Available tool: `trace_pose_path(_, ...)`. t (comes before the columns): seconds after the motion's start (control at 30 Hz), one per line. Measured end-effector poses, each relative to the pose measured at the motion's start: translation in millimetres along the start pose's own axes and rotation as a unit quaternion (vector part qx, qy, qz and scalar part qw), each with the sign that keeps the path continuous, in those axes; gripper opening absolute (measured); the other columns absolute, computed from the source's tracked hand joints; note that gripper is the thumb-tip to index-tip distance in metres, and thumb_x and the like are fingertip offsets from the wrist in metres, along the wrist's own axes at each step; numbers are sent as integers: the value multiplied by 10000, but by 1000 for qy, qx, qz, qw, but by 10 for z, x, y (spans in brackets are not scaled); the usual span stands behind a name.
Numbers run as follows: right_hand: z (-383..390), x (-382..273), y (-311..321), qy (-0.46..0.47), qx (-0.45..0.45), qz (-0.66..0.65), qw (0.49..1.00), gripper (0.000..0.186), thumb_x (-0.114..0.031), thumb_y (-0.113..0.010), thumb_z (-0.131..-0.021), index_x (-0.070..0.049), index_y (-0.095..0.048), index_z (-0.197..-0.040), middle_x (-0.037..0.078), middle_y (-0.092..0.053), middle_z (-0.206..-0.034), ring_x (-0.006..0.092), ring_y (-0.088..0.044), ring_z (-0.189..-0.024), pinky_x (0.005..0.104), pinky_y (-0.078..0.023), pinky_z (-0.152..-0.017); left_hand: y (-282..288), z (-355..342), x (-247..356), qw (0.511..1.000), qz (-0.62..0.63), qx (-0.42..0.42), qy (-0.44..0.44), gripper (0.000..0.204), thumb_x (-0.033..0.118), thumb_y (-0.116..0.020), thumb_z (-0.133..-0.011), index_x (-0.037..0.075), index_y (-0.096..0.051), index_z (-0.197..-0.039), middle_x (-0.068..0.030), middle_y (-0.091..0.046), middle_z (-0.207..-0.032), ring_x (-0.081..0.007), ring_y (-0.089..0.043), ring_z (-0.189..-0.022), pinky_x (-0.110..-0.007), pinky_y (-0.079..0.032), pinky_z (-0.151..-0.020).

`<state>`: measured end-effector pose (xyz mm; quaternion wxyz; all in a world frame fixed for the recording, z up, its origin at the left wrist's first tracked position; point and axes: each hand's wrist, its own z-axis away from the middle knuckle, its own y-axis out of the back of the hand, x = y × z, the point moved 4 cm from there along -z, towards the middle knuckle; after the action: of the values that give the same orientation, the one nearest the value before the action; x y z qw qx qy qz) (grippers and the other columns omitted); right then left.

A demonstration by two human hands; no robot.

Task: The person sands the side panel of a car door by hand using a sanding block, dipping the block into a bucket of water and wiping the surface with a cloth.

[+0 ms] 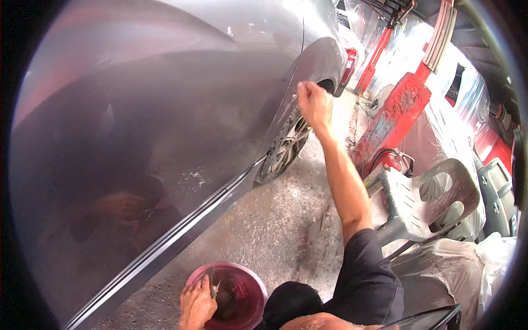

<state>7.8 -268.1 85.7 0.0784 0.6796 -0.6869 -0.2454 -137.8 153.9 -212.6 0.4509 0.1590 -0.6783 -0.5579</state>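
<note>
silver panel: the car door (165,110) fills the left, dull and wet-looking, close enough for an outstretched arm.
right hand (314,104): closed, pressed to the panel edge by the wheel arch; something small may be under it, but i cannot tell what.
left hand (196,305): low at the bowl (242,286), fingers curled on its rim and on a small dark piece dipped inside.
bowl: red, on the concrete floor (286,220) just beside the sill, near the knee, so dipping needs little reach.
wheel (286,148): just beyond the right hand.
chair (429,203): grey plastic, well apart on the right.
</note>
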Motion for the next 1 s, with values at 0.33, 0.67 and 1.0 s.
trace_pose_path(0.33,-473,-110,-88,-1,-19,47,999,264,-287,-612,-860,-61,-749,-857,191,-690,-745,401,-683,-763,448,-532,-759,105,-1,-20,999,-1,39,-14,414,223,-594,-895,-36,-578,-1218,-237,-685,-1029,-396,-670,-942,-484,-504,-868)
trace_pose_path(0.67,-271,-136,-230,-11,-19,107,994,290,-270,-586,-842,-14,-691,-755,219,-673,-755,448,-657,-787,501,-516,-770,87,35,-59,1000,4,20,7,574,88,-637,-701,-34,-565,-1258,-204,-664,-1076,-376,-656,-966,-453,-508,-885)
trace_pose_path(1.0,118,52,-461,8,-32,95,995,257,-269,-608,-812,-43,-730,-820,232,-699,-892,425,-678,-872,495,-528,-823,144,49,-29,999,8,29,21,530,110,-643,-748,-44,-573,-1251,-206,-669,-1081,-374,-657,-967,-452,-498,-894)
